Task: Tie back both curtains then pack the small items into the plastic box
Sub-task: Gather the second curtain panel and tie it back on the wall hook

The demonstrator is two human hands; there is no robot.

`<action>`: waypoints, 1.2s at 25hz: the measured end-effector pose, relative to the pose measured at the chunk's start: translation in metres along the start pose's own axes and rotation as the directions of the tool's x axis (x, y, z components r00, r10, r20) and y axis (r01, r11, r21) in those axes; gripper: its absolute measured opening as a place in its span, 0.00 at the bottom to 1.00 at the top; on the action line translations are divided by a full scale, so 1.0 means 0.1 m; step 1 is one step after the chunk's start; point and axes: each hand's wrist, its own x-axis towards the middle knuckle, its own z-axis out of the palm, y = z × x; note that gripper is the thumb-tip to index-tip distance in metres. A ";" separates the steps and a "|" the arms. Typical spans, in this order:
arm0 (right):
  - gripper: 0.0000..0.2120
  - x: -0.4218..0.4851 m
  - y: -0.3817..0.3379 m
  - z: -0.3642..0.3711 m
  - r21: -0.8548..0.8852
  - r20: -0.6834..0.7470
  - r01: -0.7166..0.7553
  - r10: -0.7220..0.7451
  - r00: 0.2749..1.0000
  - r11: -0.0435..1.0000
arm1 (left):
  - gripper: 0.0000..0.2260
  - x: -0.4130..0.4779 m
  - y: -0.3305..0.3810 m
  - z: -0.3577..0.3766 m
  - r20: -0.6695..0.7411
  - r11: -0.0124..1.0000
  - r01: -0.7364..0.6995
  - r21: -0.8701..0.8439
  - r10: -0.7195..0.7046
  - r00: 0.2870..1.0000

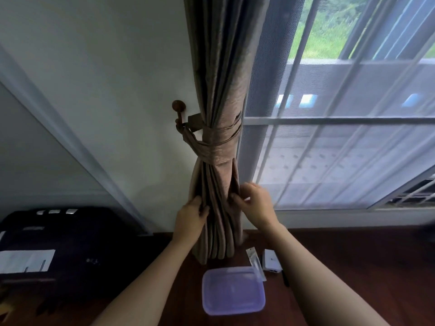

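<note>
Curtain (219, 142): brown-beige, gathered into one bunch at the left side of the window (341, 149); hangs to the table's far edge, and I cannot tell if the hem touches the wood
Tie (222, 135): same cloth, wound round the bunch at mid height; its end runs left to the hook
Hook (180, 115): dark, on the white wall (106, 90), just left of the curtain
Left hand (191, 216): below the tie, fingers curled into the folds on the curtain's left side, gripping them
Right hand (255, 203): slightly higher, thumb and fingers pinching a fold on the curtain's right side
Box (233, 290): translucent violet plastic, flat on the table, nearer than the hem, between the two forearms; lid on or off cannot be told
Packet (255, 263): slim, clear and white, touching the box's far right corner
White item (271, 260): small, boxy, just right of the packet
Black stick (285, 280): thin, right of the box; blurred
Table (353, 267): dark red-brown wood
Black case (75, 243): left of the table, white sheet (27, 260) lying on it
</note>
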 end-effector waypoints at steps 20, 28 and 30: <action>0.11 0.49 -0.22 -0.22 0.208 -0.086 0.066 -0.049 0.995 0.976 | 0.10 0.30 0.47 -0.45 -0.312 0.924 -0.252 -0.289 0.159 0.937; 0.02 0.59 -0.17 0.00 0.127 -0.216 -0.139 0.164 0.963 0.982 | 0.08 0.22 0.45 -0.41 -0.361 0.924 -0.352 -0.150 0.280 0.890; 0.04 0.72 -0.16 -0.03 0.127 -0.154 -0.169 0.188 0.970 0.977 | 0.08 0.23 0.48 -0.42 -0.346 0.922 -0.352 -0.162 0.280 0.895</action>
